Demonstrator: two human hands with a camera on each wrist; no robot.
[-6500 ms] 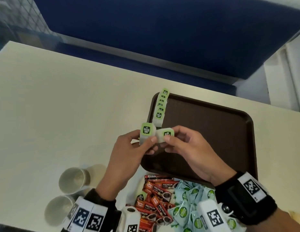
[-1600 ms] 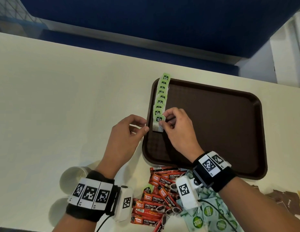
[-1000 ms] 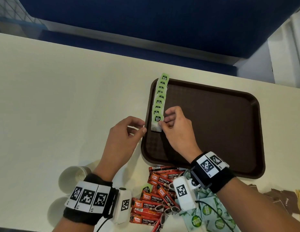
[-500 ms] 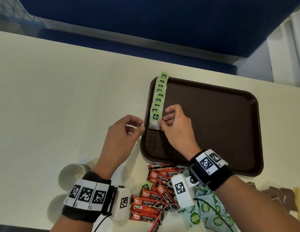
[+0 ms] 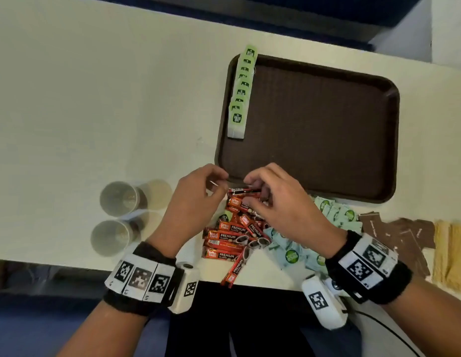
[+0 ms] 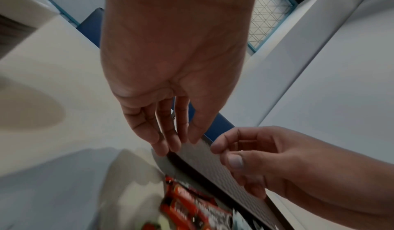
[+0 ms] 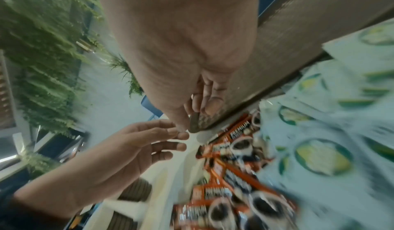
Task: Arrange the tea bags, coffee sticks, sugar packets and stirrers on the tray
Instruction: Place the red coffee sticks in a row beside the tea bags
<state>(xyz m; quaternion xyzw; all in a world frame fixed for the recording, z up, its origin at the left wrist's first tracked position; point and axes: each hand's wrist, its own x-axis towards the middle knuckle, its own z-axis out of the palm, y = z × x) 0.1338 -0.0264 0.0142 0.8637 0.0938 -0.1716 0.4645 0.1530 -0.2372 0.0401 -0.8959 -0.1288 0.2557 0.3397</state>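
A brown tray (image 5: 309, 124) lies on the cream table, with a row of green tea bags (image 5: 240, 94) overlapping along its left edge. Red coffee sticks (image 5: 230, 235) are piled in front of the tray's near left corner. My left hand (image 5: 216, 184) and right hand (image 5: 252, 188) hover close together over that corner and the top of the pile. Both have loosely curled fingers. In the left wrist view the left fingertips (image 6: 170, 146) touch the tray corner (image 6: 204, 162) and the right hand (image 6: 232, 156) holds nothing. The coffee sticks (image 7: 224, 189) appear blurred below.
Pale green sugar packets (image 5: 336, 213) lie right of the coffee sticks. Brown packets (image 5: 394, 231) and wooden stirrers (image 5: 451, 253) sit at the far right. Two paper cups (image 5: 121, 198) stand to the left. The table's near edge (image 5: 57, 261) runs just behind my wrists.
My right hand has let go of the last tea bag in the row. Both hands have pulled back from the tray's left edge to the coffee stick pile.
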